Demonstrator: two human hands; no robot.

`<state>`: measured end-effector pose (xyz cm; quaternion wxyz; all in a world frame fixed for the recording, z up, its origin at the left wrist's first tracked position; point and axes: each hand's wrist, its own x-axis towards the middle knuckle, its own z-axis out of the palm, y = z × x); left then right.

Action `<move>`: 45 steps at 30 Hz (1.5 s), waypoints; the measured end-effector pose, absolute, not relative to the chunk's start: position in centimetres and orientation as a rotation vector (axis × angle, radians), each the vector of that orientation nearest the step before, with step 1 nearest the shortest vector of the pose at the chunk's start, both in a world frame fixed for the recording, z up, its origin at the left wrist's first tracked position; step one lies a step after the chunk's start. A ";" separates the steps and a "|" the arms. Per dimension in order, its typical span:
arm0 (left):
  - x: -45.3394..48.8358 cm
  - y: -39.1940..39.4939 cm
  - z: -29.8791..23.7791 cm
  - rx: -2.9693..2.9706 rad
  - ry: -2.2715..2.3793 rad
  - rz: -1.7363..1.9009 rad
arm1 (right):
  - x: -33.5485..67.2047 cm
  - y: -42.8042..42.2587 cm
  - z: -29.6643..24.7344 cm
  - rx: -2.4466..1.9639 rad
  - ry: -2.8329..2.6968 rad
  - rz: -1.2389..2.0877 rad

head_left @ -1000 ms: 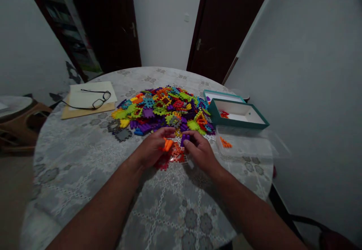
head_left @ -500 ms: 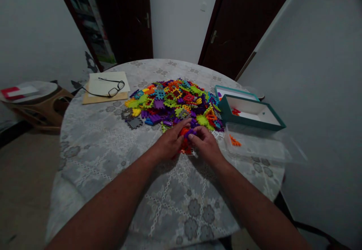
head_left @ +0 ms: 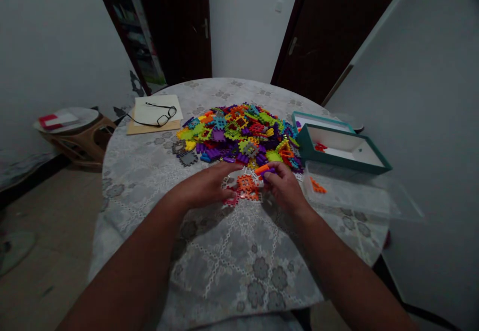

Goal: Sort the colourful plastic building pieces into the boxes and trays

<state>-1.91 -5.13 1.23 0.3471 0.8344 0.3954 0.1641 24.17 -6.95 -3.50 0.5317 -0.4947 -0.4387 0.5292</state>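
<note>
My right hand (head_left: 285, 187) pinches an orange piece (head_left: 262, 169) together with a purple piece (head_left: 266, 173), both small plastic building pieces, just in front of the pile. My left hand (head_left: 205, 186) has its thumb and fingers spread apart, beside several flat toothed pieces on the tablecloth. Among these are an orange square frame piece (head_left: 246, 182) and a pink piece (head_left: 231, 199) at the left thumb's tip. White pieces lie under and around them. Beyond both hands rises a large heap of mixed plastic building pieces (head_left: 232, 131).
On the right stand a green-edged box (head_left: 337, 159) with red pieces inside, its lid behind it, and a clear plastic tray (head_left: 348, 196) with orange pieces. Eyeglasses (head_left: 163, 120) rest on papers (head_left: 140, 106) at the back left. A stool (head_left: 80, 141) stands left of the table.
My hands have moved apart, and the left has opened. The flat orange and pink pieces between them now show. An orange piece is visible beside the purple one in my right hand.
</note>
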 end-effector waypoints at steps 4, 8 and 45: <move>-2.4 -7.5 1.5 2.370 1.212 0.087 | 24.6 -6.8 -3.1 -1.128 -0.976 1.256; -2.3 -8.0 0.2 2.398 1.246 0.050 | 24.8 -6.6 -2.8 -1.083 -0.933 1.251; 2.0 -2.2 -6.6 2.377 1.198 0.853 | 42.6 18.6 6.7 -2.149 -1.677 -0.171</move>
